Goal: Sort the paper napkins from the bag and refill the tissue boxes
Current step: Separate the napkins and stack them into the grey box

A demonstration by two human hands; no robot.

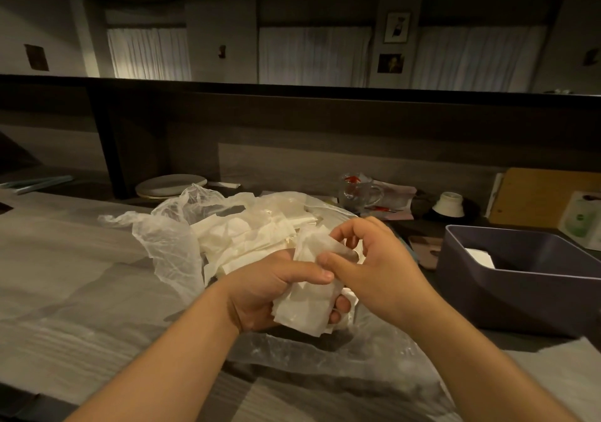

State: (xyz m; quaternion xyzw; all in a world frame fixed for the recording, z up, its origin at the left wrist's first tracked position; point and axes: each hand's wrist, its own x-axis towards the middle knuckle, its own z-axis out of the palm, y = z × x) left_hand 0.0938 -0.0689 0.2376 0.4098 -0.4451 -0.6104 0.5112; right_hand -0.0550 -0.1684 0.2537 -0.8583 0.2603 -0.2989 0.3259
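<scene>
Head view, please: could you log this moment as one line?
left hand: holds white paper napkin stack | right hand: pinches top napkin | dark grey plastic box: one napkin inside

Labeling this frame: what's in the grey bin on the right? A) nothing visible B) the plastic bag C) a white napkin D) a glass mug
C: a white napkin lies inside the grey bin; the mug stands behind on the counter and the plastic bag is spread to the bin's left.
</scene>
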